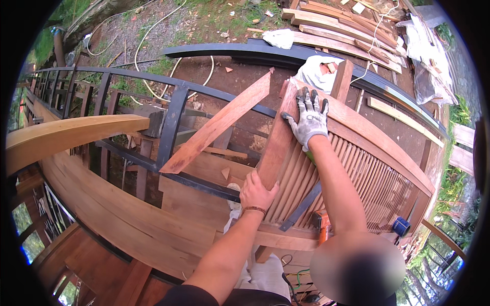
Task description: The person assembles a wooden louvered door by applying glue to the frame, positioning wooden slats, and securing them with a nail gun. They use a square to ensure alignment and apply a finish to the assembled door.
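Observation:
A reddish wooden frame panel [375,148] with a curved far rail and many narrow slats [339,176] lies in front of me. A wide straight board [277,135] forms its left end. My bare left hand [259,194] is closed around the near end of this board, its fingers partly hidden. My right hand [310,116], in a grey glove with dark fingertips, rests open with fingers spread where the board meets the curved rail. An upright wooden block [342,80] stands just beyond it. On the slats lies a dark flat strip [301,206], with an orange tool [322,224] beside it.
Left of the panel, a loose angle-cut plank [219,122] leans across a dark metal frame [176,120]. A curved light beam [76,131] juts in from the left. Stacked lumber [347,33] and a white sack [316,74] lie beyond. A blue round object [401,226] sits at right.

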